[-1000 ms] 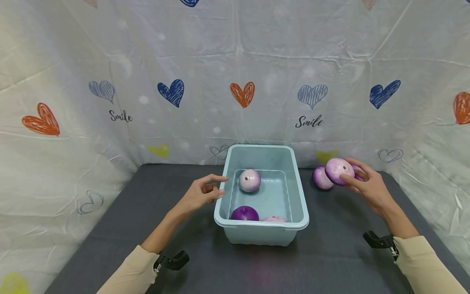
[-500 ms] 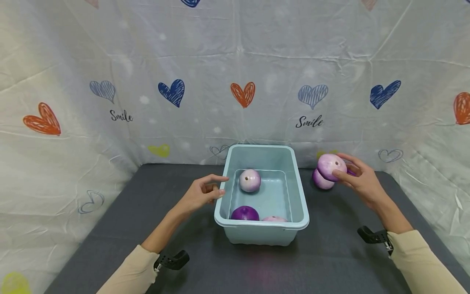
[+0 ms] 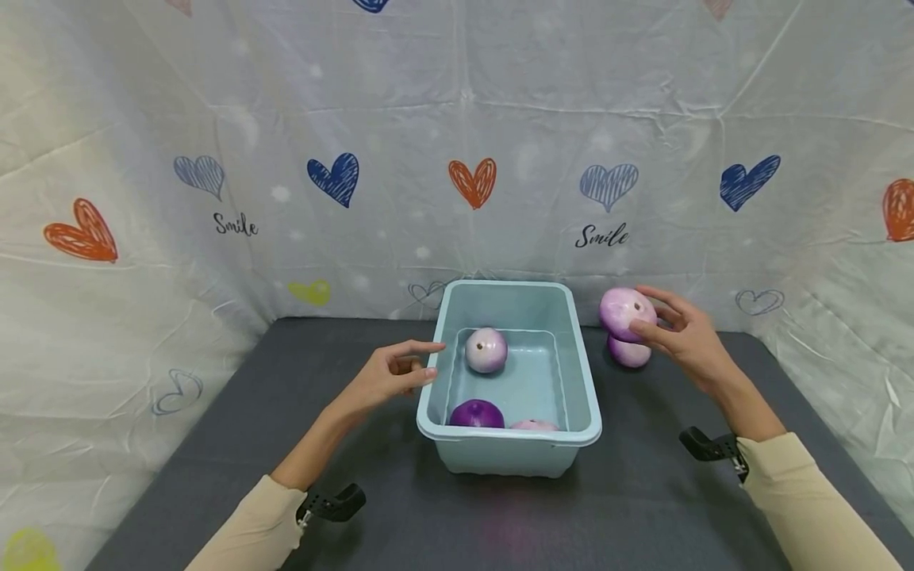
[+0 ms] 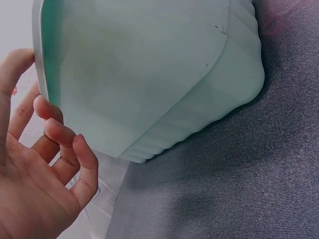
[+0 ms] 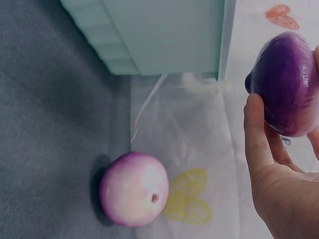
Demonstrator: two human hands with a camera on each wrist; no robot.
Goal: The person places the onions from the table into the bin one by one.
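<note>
My right hand (image 3: 681, 337) holds a purple onion (image 3: 627, 314) between thumb and fingers. In the right wrist view this onion (image 5: 286, 84) shows a dark pointed tip. Below it in the head view, partly hidden, a second onion (image 3: 628, 353) lies on the table right of a pale blue plastic bin (image 3: 510, 452). My left hand (image 3: 385, 374) is at the bin's left rim, thumb and index finger touching it; the left wrist view shows the other fingers (image 4: 85, 154) bent outside the wall. Inside the bin lie a pale onion (image 3: 486, 350), a dark purple one (image 3: 476, 414) and a partly hidden pinkish one (image 3: 534, 426).
The bin stands on a dark grey cloth-covered table (image 3: 336, 349). A white curtain (image 3: 400, 103) printed with hearts hangs close behind the bin and at both sides. Black straps (image 3: 714, 446) sit on both wrists.
My right hand has moved left and slightly up with its onion, from beside the onion on the table to above it in the head view. My left hand and the bin stay put.
</note>
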